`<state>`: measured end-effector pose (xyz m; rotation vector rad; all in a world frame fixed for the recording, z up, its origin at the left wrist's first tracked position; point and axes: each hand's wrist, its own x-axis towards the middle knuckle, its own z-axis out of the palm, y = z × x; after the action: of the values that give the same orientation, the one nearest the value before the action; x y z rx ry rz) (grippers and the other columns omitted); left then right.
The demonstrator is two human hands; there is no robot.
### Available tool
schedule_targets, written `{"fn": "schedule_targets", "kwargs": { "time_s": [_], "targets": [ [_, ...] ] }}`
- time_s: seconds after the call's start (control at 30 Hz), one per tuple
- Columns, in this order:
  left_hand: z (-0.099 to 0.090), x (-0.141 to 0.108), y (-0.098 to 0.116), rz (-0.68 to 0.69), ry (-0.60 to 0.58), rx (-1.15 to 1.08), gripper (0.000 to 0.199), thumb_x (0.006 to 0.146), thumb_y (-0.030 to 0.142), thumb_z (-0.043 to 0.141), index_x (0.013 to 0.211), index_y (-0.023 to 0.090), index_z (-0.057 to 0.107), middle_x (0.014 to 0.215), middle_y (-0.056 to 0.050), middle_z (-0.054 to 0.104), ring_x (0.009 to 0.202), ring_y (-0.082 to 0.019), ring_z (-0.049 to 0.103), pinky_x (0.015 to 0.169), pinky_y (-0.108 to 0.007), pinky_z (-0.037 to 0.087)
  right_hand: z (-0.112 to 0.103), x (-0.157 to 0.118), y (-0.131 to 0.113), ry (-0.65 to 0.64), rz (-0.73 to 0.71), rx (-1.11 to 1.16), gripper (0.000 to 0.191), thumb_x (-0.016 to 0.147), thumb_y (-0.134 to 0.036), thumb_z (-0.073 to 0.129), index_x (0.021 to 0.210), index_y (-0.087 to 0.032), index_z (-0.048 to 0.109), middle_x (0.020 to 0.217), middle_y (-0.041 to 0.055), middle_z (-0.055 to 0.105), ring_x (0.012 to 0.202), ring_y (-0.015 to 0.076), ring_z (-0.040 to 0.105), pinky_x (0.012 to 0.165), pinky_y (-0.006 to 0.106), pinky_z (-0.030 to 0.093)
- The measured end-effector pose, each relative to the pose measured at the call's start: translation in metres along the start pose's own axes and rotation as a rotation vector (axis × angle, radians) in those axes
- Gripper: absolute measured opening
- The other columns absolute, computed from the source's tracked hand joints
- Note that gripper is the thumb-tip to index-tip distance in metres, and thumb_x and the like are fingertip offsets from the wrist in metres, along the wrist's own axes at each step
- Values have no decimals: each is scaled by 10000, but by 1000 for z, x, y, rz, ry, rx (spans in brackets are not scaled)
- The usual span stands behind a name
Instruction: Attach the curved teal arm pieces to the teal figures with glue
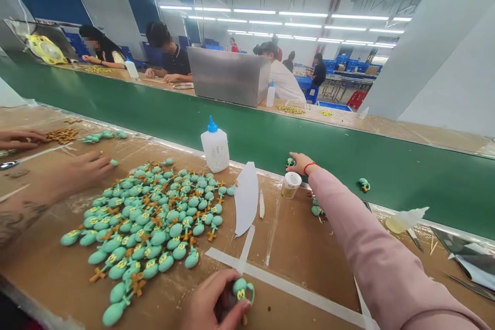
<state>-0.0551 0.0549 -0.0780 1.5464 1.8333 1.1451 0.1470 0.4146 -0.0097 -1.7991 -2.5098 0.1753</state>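
My left hand point(214, 301), low in the middle, pinches a small green figure point(240, 289) with yellow eyes and a brown lower part. My right hand point(299, 162), at the end of a pink sleeve, reaches over the near edge of the green belt point(263, 131). Its fingers are closed around another green figure point(290, 162), mostly covered by them. Just below that hand stands a white cup point(291, 184). A large pile of green figures point(154, 216) with brown parts covers the table to the left. One more figure point(363, 184) lies farther right on the belt.
A glue bottle point(215, 149) and white paper point(246, 198) stand and lie mid-table. At left, a co-worker's tattooed arm point(58, 180) and another hand point(21, 139) reach in. A glue bag point(406, 220) and tweezers point(472, 286) lie right. People sit across the belt.
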Motion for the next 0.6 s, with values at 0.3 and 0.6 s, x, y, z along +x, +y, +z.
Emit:
{"fn": "schedule_targets", "kwargs": {
  "time_s": [0.3, 0.6],
  "targets": [
    [-3, 4, 27, -286, -105, -446, 228, 663, 223, 770, 859, 173, 663, 733, -22, 699, 634, -174, 632, 577, -261, 494, -36, -176, -92, -98, -1084, 78, 586, 803, -564, 682, 1251, -204, 569, 1146, 90, 619, 977, 232, 574, 828, 355, 467],
    [-6, 11, 26, -321, -52, -707, 195, 621, 139, 763, 747, 169, 617, 699, -9, 694, 679, -178, 666, 630, -266, 526, -6, -227, -144, -37, -1177, -128, 345, 830, -433, 686, 971, -128, 610, 929, 81, 637, 816, 217, 553, 660, 349, 465]
  ]
}}
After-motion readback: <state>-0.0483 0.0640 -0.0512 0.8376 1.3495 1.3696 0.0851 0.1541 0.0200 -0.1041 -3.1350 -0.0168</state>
